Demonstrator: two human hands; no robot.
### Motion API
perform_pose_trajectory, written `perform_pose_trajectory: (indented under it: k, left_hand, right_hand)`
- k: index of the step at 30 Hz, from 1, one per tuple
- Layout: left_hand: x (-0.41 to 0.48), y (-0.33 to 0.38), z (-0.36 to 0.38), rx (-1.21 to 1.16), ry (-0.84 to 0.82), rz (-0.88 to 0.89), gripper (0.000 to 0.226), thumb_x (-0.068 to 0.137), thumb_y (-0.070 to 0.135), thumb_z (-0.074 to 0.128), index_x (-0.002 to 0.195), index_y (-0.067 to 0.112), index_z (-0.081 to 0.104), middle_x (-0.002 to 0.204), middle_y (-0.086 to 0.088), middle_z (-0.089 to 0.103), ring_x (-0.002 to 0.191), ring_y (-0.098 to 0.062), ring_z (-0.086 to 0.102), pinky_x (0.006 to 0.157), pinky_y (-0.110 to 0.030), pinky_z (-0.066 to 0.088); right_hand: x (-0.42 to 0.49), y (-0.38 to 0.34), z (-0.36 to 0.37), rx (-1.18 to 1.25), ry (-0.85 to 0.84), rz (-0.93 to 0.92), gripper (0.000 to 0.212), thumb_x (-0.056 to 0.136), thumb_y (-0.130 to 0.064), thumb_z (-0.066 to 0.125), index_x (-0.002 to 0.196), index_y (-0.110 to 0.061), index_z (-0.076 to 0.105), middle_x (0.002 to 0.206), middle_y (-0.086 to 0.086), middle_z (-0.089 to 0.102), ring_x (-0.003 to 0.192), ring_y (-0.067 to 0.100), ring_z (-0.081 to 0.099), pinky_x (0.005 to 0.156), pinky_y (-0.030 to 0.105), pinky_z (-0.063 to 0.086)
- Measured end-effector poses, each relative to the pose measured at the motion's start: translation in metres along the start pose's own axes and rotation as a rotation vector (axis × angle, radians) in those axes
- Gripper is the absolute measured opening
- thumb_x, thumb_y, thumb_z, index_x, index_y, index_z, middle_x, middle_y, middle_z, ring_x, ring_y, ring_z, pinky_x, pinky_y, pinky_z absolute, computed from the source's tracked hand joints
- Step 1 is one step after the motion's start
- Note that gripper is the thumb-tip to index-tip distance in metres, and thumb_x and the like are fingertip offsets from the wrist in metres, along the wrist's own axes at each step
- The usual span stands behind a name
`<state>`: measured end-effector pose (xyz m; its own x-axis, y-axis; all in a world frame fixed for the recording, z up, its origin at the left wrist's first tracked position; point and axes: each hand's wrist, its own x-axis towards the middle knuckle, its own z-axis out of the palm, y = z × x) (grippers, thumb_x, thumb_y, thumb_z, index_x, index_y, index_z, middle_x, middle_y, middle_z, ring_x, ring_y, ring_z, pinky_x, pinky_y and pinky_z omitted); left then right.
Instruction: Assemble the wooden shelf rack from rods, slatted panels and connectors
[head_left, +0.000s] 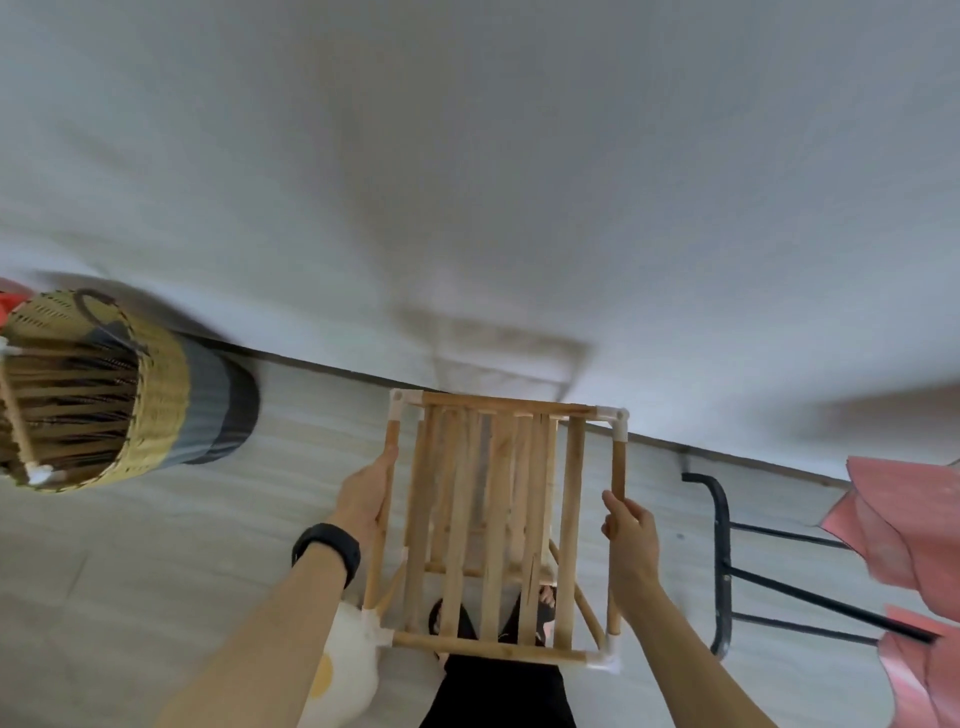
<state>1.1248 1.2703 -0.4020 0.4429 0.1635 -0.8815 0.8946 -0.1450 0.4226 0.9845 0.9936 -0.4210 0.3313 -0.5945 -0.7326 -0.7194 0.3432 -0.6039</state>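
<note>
Fingers (383, 480) of left hand (363, 499) wrapping left rod (391, 441), right hand (631, 527) gripping right rod (618, 462), rack (498, 493) between them

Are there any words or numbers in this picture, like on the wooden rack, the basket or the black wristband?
None can be read: the wooden rack, the woven basket and the black wristband show no writing, labels or numbers. The picture is blurred, so very small print could not be seen.

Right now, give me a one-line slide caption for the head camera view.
Left hand and right hand grip the wooden shelf rack by its sides, woven basket at left.
</note>
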Motion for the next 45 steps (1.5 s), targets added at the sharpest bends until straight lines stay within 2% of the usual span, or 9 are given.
perform_pose_trajectory:
  k: [3,8,19,22,29,32,36,43,45]
  left_hand:
    - [0.027,0.012,0.012,0.099,0.045,0.047,0.055,0.095,0.059,0.055,0.111,0.007,0.064,0.090,-0.006,0.054,0.091,-0.030,0.057,0.086,-0.042,0.046]
    - [0.055,0.021,0.014,0.137,0.070,0.046,0.040,0.098,0.049,0.054,0.081,0.013,0.053,0.081,-0.007,0.048,0.086,-0.027,0.049,0.080,-0.041,0.042]
    - [0.080,0.041,0.046,0.215,-0.029,0.110,0.028,0.098,0.035,0.060,0.080,0.013,0.058,0.082,-0.008,0.046,0.085,-0.025,0.048,0.080,-0.043,0.043]
    - [0.093,0.046,0.060,0.299,-0.055,0.156,0.013,0.099,0.017,0.058,0.108,0.013,0.066,0.091,-0.007,0.055,0.092,-0.027,0.054,0.093,-0.047,0.047]
    - [0.115,0.045,0.090,0.568,0.050,0.424,0.041,0.102,0.007,0.049,0.142,0.019,0.051,0.122,-0.004,0.057,0.103,-0.021,0.056,0.092,-0.039,0.051]
    - [0.113,0.023,0.097,0.657,0.114,0.525,0.061,0.102,0.001,0.043,0.157,0.025,0.032,0.116,-0.001,0.049,0.102,-0.021,0.057,0.091,-0.038,0.052]
    - [0.117,0.012,0.101,0.717,0.222,0.574,0.062,0.104,0.004,0.041,0.159,0.028,0.026,0.106,-0.003,0.053,0.095,-0.023,0.058,0.085,-0.039,0.053]
    - [0.109,0.024,0.110,0.854,0.226,0.491,0.068,0.104,0.006,0.037,0.162,0.031,0.011,0.105,-0.008,0.052,0.085,-0.024,0.054,0.071,-0.035,0.044]
    - [0.100,0.022,0.101,0.937,0.134,0.476,0.075,0.103,0.008,0.038,0.161,0.037,0.000,0.128,-0.016,0.051,0.091,-0.028,0.060,0.071,-0.036,0.050]
  right_hand:
    - [0.012,0.001,0.011,0.029,0.045,0.031,0.043,0.097,-0.041,0.064,0.129,-0.017,0.051,0.120,0.009,0.058,0.113,0.026,0.056,0.091,0.039,0.039]
    - [0.023,0.005,0.027,0.027,0.079,0.079,0.041,0.095,-0.045,0.065,0.126,-0.022,0.050,0.114,0.007,0.059,0.099,0.019,0.057,0.087,0.038,0.038]
    - [0.069,-0.001,0.031,0.033,0.162,0.080,0.047,0.093,-0.048,0.066,0.128,-0.021,0.049,0.116,0.008,0.060,0.106,0.024,0.056,0.091,0.042,0.044]
    - [0.093,-0.008,0.034,0.033,0.163,0.065,0.049,0.092,-0.048,0.067,0.128,-0.022,0.049,0.115,0.007,0.060,0.105,0.023,0.056,0.087,0.041,0.043]
    - [0.130,-0.017,0.032,-0.062,0.175,-0.007,0.050,0.095,-0.043,0.065,0.135,-0.022,0.044,0.120,0.005,0.056,0.109,0.025,0.055,0.098,0.047,0.048]
    - [0.128,0.000,0.034,-0.262,0.120,-0.132,0.064,0.097,-0.040,0.063,0.150,-0.023,0.032,0.132,0.012,0.049,0.117,0.029,0.053,0.105,0.053,0.047]
    - [0.131,0.004,0.037,-0.435,0.026,-0.119,0.096,0.096,-0.045,0.064,0.161,-0.032,-0.007,0.161,0.007,0.024,0.148,0.036,0.026,0.118,0.063,0.026]
    - [0.135,-0.008,0.034,-0.477,-0.060,-0.066,0.105,0.094,-0.029,0.068,0.160,-0.035,-0.014,0.167,0.009,0.010,0.151,0.042,0.017,0.119,0.062,0.022]
    - [0.135,-0.008,0.022,-0.497,-0.127,-0.012,0.102,0.095,-0.017,0.064,0.160,-0.034,-0.013,0.168,0.009,0.010,0.150,0.041,0.021,0.118,0.059,0.026]
